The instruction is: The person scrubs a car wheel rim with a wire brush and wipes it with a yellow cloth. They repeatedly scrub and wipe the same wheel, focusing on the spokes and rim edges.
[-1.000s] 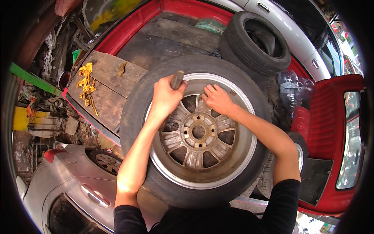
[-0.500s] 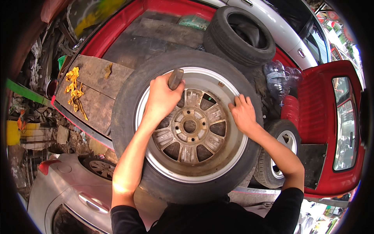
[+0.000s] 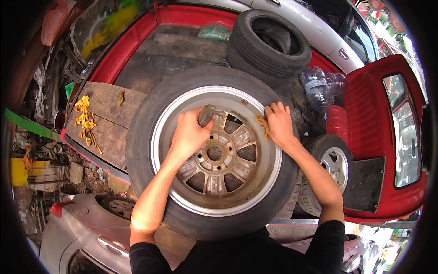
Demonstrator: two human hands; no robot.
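A wheel lies flat before me, its dusty silver alloy rim (image 3: 216,206) set inside a black tyre (image 3: 150,201). My left hand (image 3: 189,132) is closed round a short, dark, blunt-ended handle (image 3: 207,115) over the rim's upper left; the rest of that tool is hidden by the hand. At the rim's right inner wall, my right hand (image 3: 279,124) has its fingers bent and pinches a crumpled yellow-brown strip (image 3: 262,124), which hangs beside the fingertips. Similar yellow scraps (image 3: 84,118) lie on a wooden board (image 3: 107,102) to the left.
The wheel rests on a red pickup bed (image 3: 123,45). Behind it sits a loose tyre (image 3: 269,43), with clear plastic bottles (image 3: 317,86) to its right. Another wheel (image 3: 326,171) leans at the right, near the red cab (image 3: 392,132). A silver car (image 3: 86,228) stands close at lower left.
My left hand has moved down with the handle, toward the hub. My right hand has shifted slightly up and left in view, and the yellow-brown strip now shows at its fingertips. The view has shifted slightly.
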